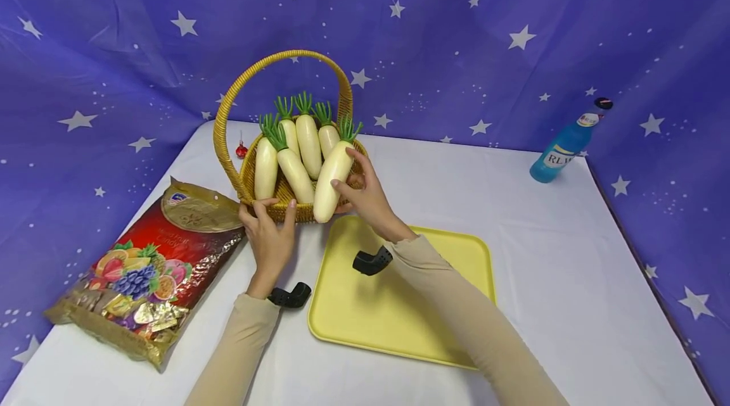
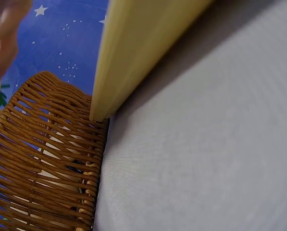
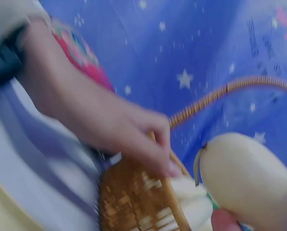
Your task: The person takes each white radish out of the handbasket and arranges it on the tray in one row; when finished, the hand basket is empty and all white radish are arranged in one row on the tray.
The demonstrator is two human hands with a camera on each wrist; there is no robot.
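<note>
A yellow-brown wicker basket (image 1: 303, 212) with a tall arched handle stands at the back of the white table. Several white radishes (image 1: 308, 146) with green stem tops lean inside it. My left hand (image 1: 269, 240) grips the basket's front rim, its fingers hooked over the edge in the right wrist view. With thumb and fingers my right hand (image 1: 369, 199) holds another white radish (image 1: 332, 183) at the basket's front right, its lower end overlapping the rim. In the right wrist view this radish (image 3: 246, 178) appears large, beside the basket's radishes. The left wrist view shows the basket's woven side (image 2: 42, 159).
A yellow tray (image 1: 359, 314) lies in front of the basket, under my right forearm. To the left is a large red and gold candy bag (image 1: 154, 260). A small red lollipop (image 1: 241, 151) sits behind it. A blue bottle (image 1: 564, 147) stands at the back right.
</note>
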